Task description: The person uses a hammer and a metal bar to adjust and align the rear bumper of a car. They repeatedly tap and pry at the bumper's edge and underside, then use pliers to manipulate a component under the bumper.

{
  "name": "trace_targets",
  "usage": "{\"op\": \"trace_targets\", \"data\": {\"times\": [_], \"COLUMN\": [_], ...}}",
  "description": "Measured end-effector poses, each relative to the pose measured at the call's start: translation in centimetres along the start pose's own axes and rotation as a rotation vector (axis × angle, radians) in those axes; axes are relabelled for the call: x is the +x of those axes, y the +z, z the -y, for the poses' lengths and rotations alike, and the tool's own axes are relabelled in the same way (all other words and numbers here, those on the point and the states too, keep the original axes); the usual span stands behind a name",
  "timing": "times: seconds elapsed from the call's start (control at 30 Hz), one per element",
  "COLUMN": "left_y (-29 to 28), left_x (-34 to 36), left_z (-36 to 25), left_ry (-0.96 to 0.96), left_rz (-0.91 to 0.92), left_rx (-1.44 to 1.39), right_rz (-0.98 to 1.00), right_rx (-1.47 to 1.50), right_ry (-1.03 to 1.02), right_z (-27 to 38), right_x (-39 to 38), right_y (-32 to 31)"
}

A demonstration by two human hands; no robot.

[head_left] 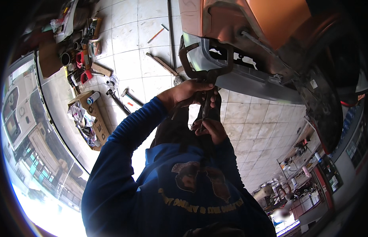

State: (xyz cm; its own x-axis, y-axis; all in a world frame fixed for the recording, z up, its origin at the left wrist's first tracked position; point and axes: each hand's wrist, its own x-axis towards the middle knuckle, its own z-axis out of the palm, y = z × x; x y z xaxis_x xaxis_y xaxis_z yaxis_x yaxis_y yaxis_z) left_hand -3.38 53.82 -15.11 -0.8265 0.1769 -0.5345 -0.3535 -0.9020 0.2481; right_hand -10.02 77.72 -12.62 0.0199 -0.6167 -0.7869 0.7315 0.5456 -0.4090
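Note:
A dark steel locking clamp [227,61] with long U-shaped jaws is at the edge of a grey panel [247,85] below orange car bodywork [288,19]; whether its tips touch the metal I cannot tell. My left hand [184,93] is closed around the clamp's body just below the jaws. My right hand [211,130] is lower, its fingers closed on the lower end of the clamp's handles. Beside the grey panel is a dark opening with cut-out brackets [247,61]. A dark round part [324,114] hangs at the right.
Hammers [124,93], wooden offcuts [158,61] and a long bar [170,35] lie on the tiled floor [251,130]. Several cardboard boxes [99,126] with cans and scraps stand at the left. A white vehicle [16,110] is outside. Cluttered shelving and apparently another person [286,207] are lower right.

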Motion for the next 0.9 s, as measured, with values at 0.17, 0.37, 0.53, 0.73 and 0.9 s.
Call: {"op": "trace_targets", "data": {"times": [0.17,0.37,0.53,0.73,0.9], "left_y": [1.2,1.4,1.4,1.6,1.8], "left_x": [-0.3,0.2,0.4,0.4,0.3], "left_z": [-1.1,0.1,0.5,0.6,0.2], "left_ry": [0.005,0.071,0.081,0.102,0.048], "left_rz": [0.02,-0.021,-0.029,-0.085,-0.06], "left_rx": [-0.043,-0.108,-0.095,-0.102,-0.071], "right_rz": [-0.217,-0.154,-0.013,0.096,0.093], "right_rx": [-0.466,-0.261,-0.014,0.006,-0.068], "right_ry": [-0.199,-0.199,-0.112,-0.022,-0.075], "right_z": [-1.8,-3.0,-1.8,-1.2,-1.3], "right_x": [0.7,1.0,0.0,-1.0,-0.9], "right_y": [-0.8,-1.3,-0.3,-0.9,-1.5]}}
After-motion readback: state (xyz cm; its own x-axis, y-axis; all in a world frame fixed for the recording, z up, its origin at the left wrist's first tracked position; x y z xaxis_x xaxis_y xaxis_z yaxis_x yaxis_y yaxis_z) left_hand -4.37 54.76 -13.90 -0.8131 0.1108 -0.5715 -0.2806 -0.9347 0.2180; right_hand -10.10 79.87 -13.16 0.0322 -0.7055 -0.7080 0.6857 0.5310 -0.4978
